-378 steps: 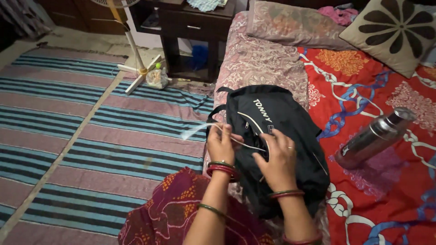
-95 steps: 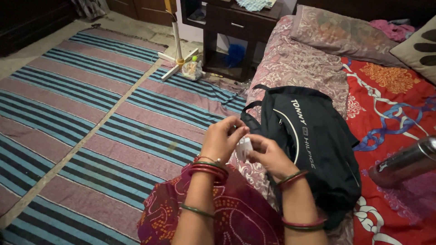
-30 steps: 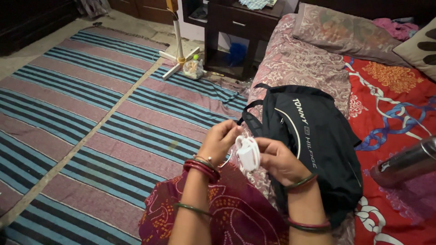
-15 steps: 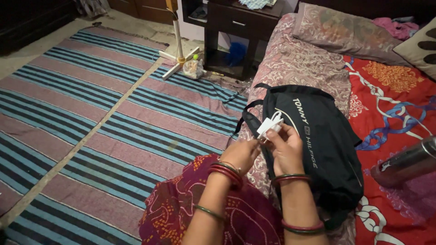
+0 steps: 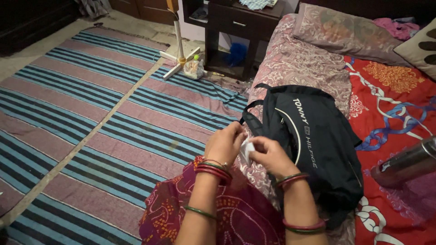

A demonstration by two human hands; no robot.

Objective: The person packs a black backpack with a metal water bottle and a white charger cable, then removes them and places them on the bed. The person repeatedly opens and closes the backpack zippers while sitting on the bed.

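a striped rug in blue and mauve bands covers the floor on the left, and a bed with a red patterned sheet and a paisley cover fills the right. near the bed's left edge lies a black backpack, flat, its straps toward the head end. a paisley pillow rests at the head of the bed, and a dark wooden nightstand stands just beside it on the floor. a steel flask lies on its side at the bed's right edge, well apart from the hands. the white cross-shaped base of a fan stand sits on the rug's far edge. the left hand and right hand meet just off the bed's left edge, beside the backpack, fingers curled and pinching between them a small white bundle of cable, mostly hidden by the fingers.
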